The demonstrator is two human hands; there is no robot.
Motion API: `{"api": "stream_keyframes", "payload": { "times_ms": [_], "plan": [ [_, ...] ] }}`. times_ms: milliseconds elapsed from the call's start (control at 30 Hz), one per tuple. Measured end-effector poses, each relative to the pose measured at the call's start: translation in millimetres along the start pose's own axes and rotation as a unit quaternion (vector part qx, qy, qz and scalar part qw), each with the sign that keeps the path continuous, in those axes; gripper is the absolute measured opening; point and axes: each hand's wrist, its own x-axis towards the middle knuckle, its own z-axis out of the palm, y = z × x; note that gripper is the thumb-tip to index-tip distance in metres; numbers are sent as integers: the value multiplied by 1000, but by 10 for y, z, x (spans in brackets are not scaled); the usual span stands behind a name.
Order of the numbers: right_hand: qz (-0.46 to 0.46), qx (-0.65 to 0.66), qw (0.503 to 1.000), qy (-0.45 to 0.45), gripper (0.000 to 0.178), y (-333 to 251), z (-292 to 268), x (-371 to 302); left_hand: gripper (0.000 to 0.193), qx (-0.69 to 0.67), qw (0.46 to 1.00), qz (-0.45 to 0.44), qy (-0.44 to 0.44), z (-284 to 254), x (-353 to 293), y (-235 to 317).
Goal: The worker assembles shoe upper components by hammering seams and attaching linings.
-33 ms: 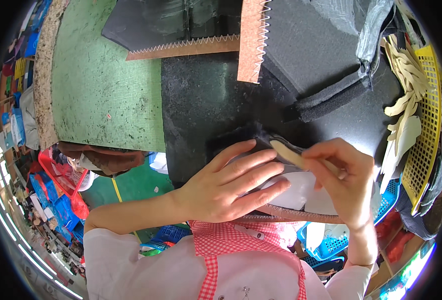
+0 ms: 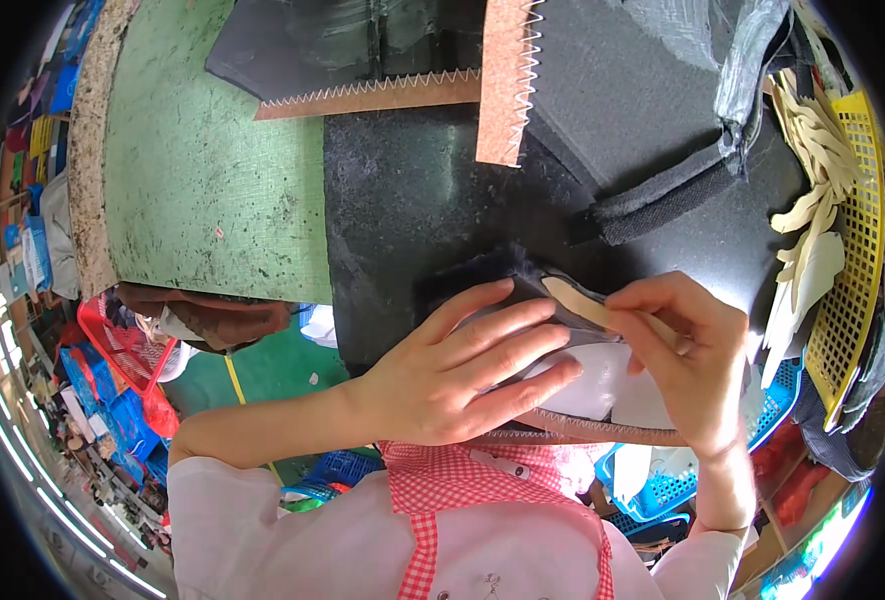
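My left hand (image 2: 472, 365) lies flat with its fingers spread on a dark shoe-upper-like piece (image 2: 462, 285) at the near side of the bench. In my right hand (image 2: 687, 350), thumb and fingers pinch a thin cream curved strip (image 2: 574, 301). Its free end rests against the dark piece, just beyond my left fingertips. Below both hands shows a whitish panel (image 2: 587, 380), bordered by a brown strip with zigzag stitching (image 2: 602, 428). How far the cream strip reaches into my right hand is hidden.
Dark panels (image 2: 622, 110) with brown zigzag-stitched edges lie at the far side. Several cream strips (image 2: 812, 150) hang by a yellow mesh basket (image 2: 852, 240) at right. The bench's green surface (image 2: 217, 170) is at left. Blue baskets (image 2: 652, 490) stand below the near edge.
My right fingers have shifted very slightly around the cream strip. My left hand stays in the same place.
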Motion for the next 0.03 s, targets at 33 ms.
{"api": "stream_keyframes", "payload": {
  "times_ms": [33],
  "plan": [
    [9,-10,1000,-8,11,-14,-2,3,32,-5,1000,-1,-1,10,-16,1]
  ]
}}
